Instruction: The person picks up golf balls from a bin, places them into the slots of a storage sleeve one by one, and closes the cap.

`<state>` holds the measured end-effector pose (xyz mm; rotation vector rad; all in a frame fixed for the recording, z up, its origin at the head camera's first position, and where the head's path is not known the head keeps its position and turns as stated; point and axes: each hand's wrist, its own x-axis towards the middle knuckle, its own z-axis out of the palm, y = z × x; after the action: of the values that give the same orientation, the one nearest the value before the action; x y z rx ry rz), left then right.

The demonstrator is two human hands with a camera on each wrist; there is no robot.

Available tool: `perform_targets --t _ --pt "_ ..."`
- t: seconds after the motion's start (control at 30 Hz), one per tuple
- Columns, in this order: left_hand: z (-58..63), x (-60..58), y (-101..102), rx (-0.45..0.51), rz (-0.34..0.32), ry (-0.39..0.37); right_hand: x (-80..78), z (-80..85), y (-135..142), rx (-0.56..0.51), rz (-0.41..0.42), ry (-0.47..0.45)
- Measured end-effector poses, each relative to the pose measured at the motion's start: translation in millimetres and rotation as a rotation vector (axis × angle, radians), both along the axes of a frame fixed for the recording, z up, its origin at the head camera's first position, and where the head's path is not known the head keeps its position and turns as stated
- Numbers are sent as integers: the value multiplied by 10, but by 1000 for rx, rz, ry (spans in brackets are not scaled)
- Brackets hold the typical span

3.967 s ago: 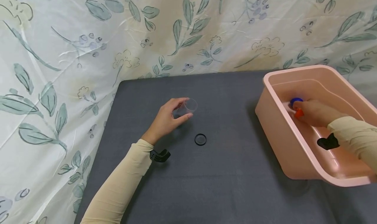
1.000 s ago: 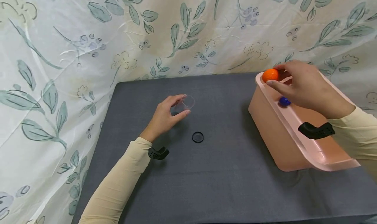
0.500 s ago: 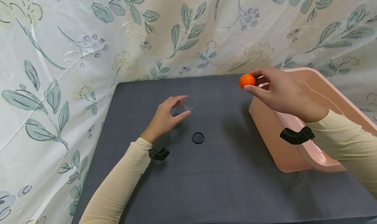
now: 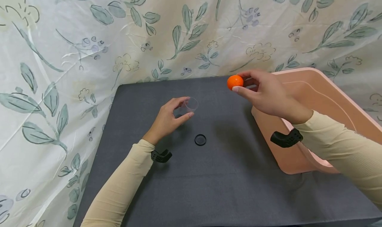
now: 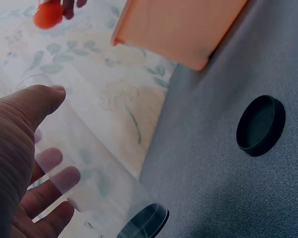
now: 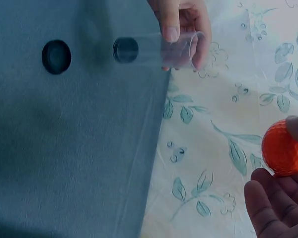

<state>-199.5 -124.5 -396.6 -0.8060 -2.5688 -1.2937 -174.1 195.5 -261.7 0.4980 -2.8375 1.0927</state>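
My left hand grips a clear plastic tube upright over the dark table, thumb on one side and fingers on the other. The tube's top is uncovered, and a black base closes its lower end. To the right, my right hand pinches an orange golf ball between thumb and fingers, raised above the table and apart from the tube. A black round cap lies on the table just in front of the tube, its hollow side up in the left wrist view.
A deep pink plastic bin stands at the right of the table, partly behind my right forearm. Its floor is hidden from the head view. A leaf-patterned cloth hangs along the back and left edges.
My right hand has taken the orange golf ball out of the pink bin, over its rim and leftward toward the tube. A blue object seen in the bin is now hidden. My left hand stays put.
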Motion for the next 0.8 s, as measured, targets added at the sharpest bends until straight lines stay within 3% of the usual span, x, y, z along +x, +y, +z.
perform_targets --t 0.23,0.8 --pt "4 6 2 -3 7 -3 -13 -30 -169 -80 34 -21" --pt "8 13 27 -3 0 -3 -62 -281 -545 -180 96 -61"
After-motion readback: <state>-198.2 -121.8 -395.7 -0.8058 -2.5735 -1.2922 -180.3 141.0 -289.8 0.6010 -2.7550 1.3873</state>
